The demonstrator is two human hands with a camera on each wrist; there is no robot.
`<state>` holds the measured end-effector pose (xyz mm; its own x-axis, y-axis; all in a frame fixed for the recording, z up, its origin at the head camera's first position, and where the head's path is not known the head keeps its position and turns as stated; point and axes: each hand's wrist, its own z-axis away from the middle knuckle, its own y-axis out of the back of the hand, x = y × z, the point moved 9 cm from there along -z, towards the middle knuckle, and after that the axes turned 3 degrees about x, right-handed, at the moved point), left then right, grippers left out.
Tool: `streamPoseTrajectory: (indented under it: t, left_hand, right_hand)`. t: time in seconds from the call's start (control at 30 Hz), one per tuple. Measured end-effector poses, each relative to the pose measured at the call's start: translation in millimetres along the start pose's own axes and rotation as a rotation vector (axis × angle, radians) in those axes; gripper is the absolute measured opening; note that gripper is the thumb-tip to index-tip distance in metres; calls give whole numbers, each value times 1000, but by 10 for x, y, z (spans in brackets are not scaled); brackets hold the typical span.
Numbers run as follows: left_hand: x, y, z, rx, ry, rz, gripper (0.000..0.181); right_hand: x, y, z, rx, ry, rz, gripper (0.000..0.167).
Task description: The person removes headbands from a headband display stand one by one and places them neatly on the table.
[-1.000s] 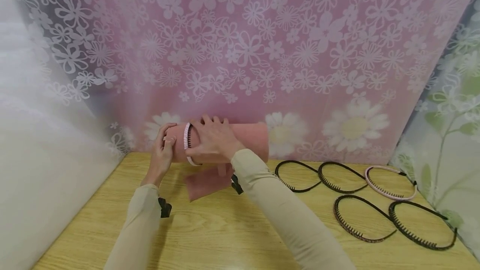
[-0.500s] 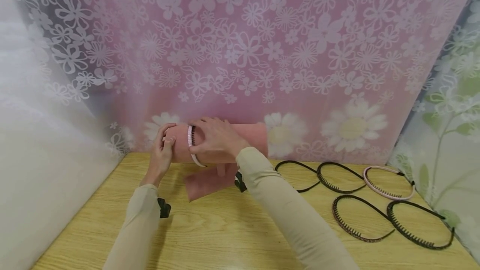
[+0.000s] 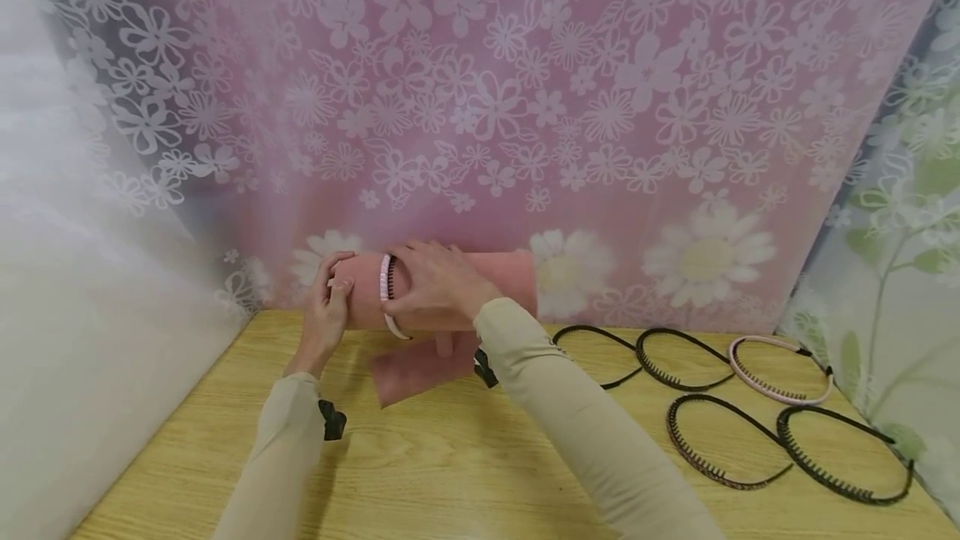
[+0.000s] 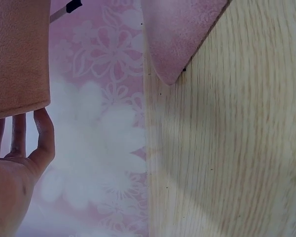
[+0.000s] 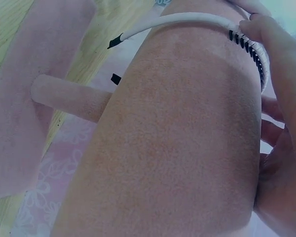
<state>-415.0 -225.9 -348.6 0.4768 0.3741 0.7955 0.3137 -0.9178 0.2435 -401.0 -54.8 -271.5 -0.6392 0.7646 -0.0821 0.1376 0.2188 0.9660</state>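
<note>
A pink velvety headband stand, a horizontal roll [image 3: 502, 273] on a short post and flat base [image 3: 420, 372], stands against the curtain. My left hand [image 3: 322, 319] grips the roll's left end, fingers at its rim in the left wrist view. A pale pink-white toothed headband [image 3: 385, 277] straddles the roll right of that hand; its dark-tipped ends [image 5: 115, 41] hang below in the right wrist view. My right hand [image 3: 437, 283] reaches over the roll and holds the headband, thumb [image 5: 251, 28] against its front side. Its fingers behind the roll are partly hidden.
Several toothed headbands lie at the right of the wooden table [image 3: 420, 473]: black ones [image 3: 684, 358], a pink one [image 3: 780, 369] and a brown-speckled one [image 3: 693, 457]. A pink floral curtain [image 3: 487, 107] closes off the back.
The headband has slid slightly to the right along the roll, together with my right hand. My left hand keeps its grip on the left end.
</note>
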Motion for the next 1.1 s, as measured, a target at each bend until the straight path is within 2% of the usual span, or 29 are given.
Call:
streamPoseTrajectory:
  t: [0.27,0.73,1.1]
  left_hand:
    - [1,-11,23,-7,11,-12,43]
    - [-37,24,33,26,15,-2,43]
    - [17,-2,23,2,13,11,45]
  right_hand:
    - [53,21,15,-13,-19,-9,87]
    - [173,76,151,-24,-46,-10,86]
    - [259,121,220,-20,-60,2,86]
